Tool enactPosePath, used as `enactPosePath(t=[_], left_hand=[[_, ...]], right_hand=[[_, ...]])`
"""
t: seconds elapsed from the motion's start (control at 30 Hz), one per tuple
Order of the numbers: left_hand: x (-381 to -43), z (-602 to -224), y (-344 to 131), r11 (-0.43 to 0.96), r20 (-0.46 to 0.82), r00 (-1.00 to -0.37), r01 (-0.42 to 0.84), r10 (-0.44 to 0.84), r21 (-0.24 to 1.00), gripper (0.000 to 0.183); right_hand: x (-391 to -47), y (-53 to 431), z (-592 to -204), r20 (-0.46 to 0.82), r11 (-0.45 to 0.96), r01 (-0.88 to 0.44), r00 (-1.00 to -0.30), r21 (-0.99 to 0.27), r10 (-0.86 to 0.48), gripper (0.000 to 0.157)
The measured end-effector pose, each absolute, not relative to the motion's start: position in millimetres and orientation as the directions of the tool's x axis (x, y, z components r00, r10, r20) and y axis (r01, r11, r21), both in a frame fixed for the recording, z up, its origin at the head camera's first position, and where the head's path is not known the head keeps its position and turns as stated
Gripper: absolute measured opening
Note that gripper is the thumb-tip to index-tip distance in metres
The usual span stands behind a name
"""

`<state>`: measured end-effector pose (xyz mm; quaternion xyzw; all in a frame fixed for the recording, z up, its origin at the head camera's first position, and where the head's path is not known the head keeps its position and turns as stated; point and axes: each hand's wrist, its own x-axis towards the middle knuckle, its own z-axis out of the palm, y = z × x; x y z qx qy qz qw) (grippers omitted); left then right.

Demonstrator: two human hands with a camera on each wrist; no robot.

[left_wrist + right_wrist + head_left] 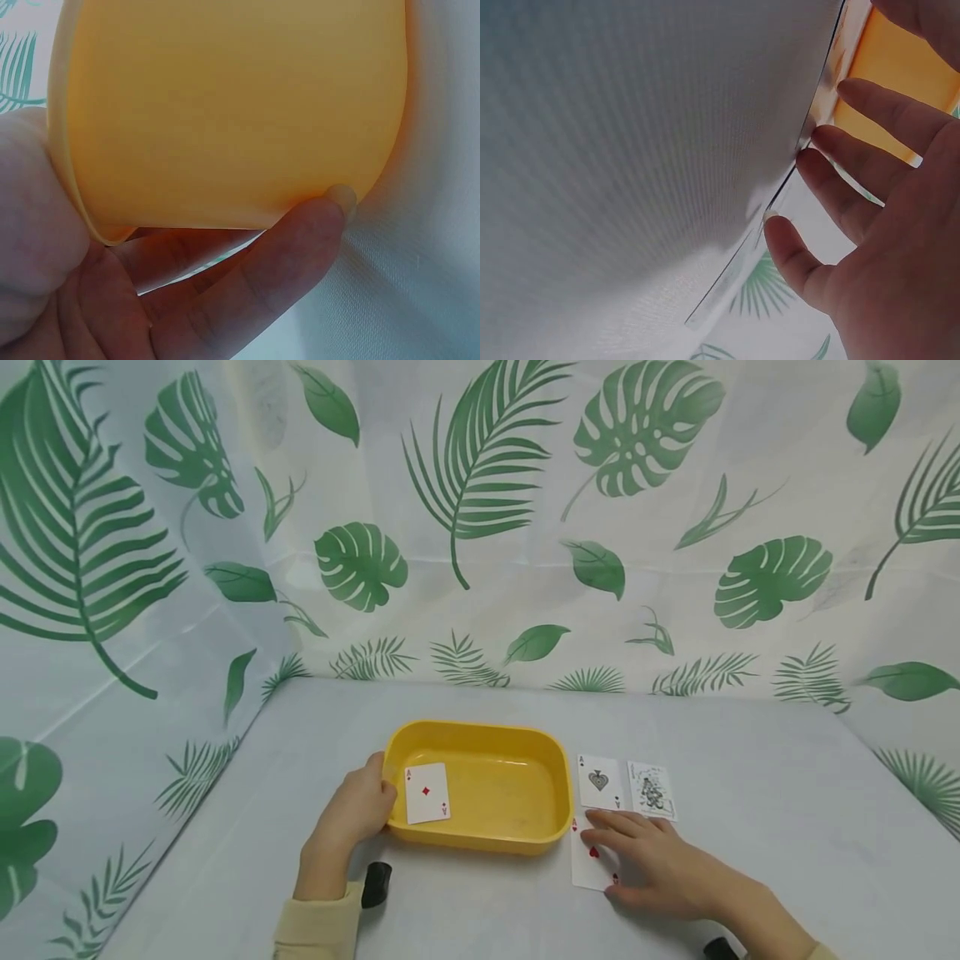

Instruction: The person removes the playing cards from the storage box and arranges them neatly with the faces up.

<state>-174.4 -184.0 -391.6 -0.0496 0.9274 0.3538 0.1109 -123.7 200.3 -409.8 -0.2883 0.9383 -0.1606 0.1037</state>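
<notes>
My left hand holds the left end of a yellow plastic basin, its thumb at the rim and fingers against the outer wall in the left wrist view. Inside the basin, at its left, lies an ace of diamonds. Just right of the basin, my right hand spreads over an ace of hearts on the table, partly covering it. Its fingertips come down at the cards' edges. Beyond that hand lie an ace of spades and a joker, side by side.
A pale cloth covers the table. Behind and at the sides hang white curtains printed with green leaves. A small black object is beside the left wrist, another black piece by the right.
</notes>
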Motion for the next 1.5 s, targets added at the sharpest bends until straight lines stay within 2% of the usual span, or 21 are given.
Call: enactPosePath(t=[0.37,0.63,1.5], left_hand=[[-174,-389,-185,0.754,-0.232,-0.973,-0.152,0.000,0.639,0.057],[-174,-389,-186,0.757,-0.238,-0.971,-0.161,-0.008,0.633,0.057],[-176,-392,-186,0.746,-0.224,-0.975,-0.148,0.002,0.649,0.056]], right_hand=[[-129,206,-393,0.009,0.758,-0.561,-0.806,-0.332,-0.592,0.055],[-139,207,-382,0.007,0.777,-0.533,-0.826,-0.335,-0.564,0.051],[-162,200,-366,0.138,0.776,-0.549,-0.834,-0.311,-0.535,0.046]])
